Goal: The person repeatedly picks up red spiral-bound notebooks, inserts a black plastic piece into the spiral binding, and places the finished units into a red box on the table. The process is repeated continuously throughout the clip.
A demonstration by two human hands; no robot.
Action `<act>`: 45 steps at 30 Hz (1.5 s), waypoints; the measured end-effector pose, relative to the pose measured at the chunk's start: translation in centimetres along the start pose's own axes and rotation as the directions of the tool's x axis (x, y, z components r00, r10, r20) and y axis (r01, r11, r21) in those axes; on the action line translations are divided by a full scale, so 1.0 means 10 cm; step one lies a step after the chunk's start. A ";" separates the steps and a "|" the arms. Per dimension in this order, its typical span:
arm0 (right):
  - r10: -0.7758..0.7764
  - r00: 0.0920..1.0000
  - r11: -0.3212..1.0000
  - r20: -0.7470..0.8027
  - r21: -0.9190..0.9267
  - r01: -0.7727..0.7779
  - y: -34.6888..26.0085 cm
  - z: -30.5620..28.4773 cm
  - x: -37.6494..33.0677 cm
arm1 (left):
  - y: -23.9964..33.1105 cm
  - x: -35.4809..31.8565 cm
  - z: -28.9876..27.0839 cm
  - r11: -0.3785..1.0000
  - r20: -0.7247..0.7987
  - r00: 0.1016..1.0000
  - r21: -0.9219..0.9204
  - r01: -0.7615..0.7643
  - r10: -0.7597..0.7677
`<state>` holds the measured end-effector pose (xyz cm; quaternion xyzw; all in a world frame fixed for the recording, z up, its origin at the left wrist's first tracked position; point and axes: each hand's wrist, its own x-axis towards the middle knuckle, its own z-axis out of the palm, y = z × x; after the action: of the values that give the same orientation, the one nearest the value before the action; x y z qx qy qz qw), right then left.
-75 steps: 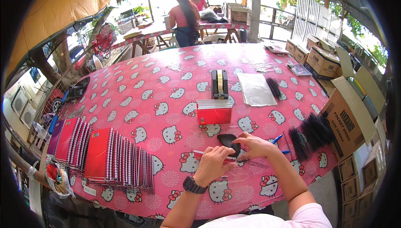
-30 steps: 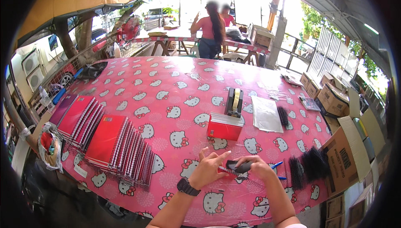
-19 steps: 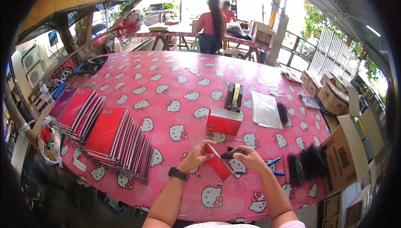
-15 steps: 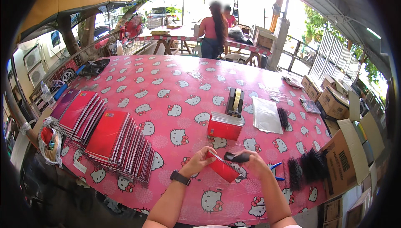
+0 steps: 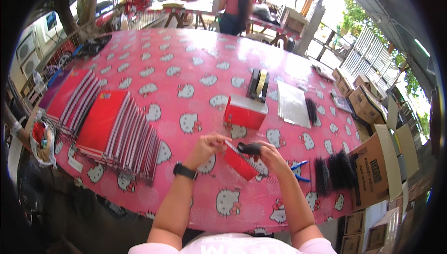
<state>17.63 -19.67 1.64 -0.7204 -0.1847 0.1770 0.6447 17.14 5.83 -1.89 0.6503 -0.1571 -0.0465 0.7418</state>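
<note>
A small red spiral notebook [image 5: 242, 164] is tilted over the table in front of me, its coil edge facing up and to the right. My left hand [image 5: 210, 149] pinches its upper left end. Fingers of my right hand [image 5: 271, 156] are wrapped round a black tool [image 5: 250, 149], whose tip lies by the coil; its exact kind is hidden by the grip. Just beyond, a stack of small red notebooks [image 5: 244, 114] stands by a black tape dispenser [image 5: 258, 85]. Blue-handled pliers [image 5: 300, 171] lie to the right of my right hand.
Stacks of larger red spiral notebooks [image 5: 107, 123] fill the left of the pink patterned table [image 5: 177, 203]. Black plastic coils [image 5: 335, 172] lie at the right beside an open cardboard box [image 5: 379, 175]. Clear plastic sleeves [image 5: 293, 105] lie beyond. A person [image 5: 235, 5] stands at a farther table.
The view has tilted, so the table sits higher in the picture. My left fingers have shifted slightly at the notebook's upper end; the black tool stays in my right hand near the coil.
</note>
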 end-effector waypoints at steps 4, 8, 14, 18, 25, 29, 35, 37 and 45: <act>0.002 0.999 0.991 -0.047 0.133 0.004 0.01 0.11 0.06 | -0.03 -0.02 -0.02 1.000 -0.045 0.999 0.003 -0.024 0.024; 0.027 0.998 0.995 -0.055 -0.091 -0.032 -0.01 0.13 0.16 | -0.08 0.02 -0.04 0.994 -0.047 0.998 -0.104 -0.045 0.041; -0.015 1.000 0.995 -0.011 -0.102 0.014 -0.02 0.14 0.19 | -0.04 0.02 -0.03 0.987 -0.063 0.997 -0.154 0.037 -0.047; -0.073 0.979 0.908 -0.193 -0.418 -0.015 0.00 -0.01 0.10 | -0.01 0.02 0.02 0.993 -0.084 0.995 -0.103 0.049 -0.058; -0.496 0.864 0.765 -0.084 -0.512 0.390 -0.58 0.46 -0.01 | 0.33 -0.06 0.28 0.970 -0.181 0.963 0.175 -0.168 0.199; -0.496 0.846 0.827 -0.194 -0.402 0.392 -0.70 0.50 -0.08 | 0.73 -0.14 0.51 0.949 -0.202 0.947 0.247 -0.195 0.248; -0.658 0.747 0.722 -0.094 -0.360 0.591 -0.82 0.63 -0.06 | 0.94 -0.35 0.48 0.952 -0.270 0.927 0.232 -0.199 0.260; -0.649 0.758 0.724 -0.063 -0.359 0.589 -0.88 0.64 -0.08 | 1.01 -0.41 0.51 0.944 -0.269 0.919 0.245 -0.223 0.287; -0.659 0.748 0.660 0.078 -0.417 0.625 -0.99 0.62 -0.23 | 1.27 -0.64 0.70 0.883 -0.286 0.888 0.413 -0.225 0.360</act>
<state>12.18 -14.51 10.91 -0.7351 -0.4345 -0.1344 0.5027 7.32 2.80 10.21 0.7433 -0.1244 0.2163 0.6207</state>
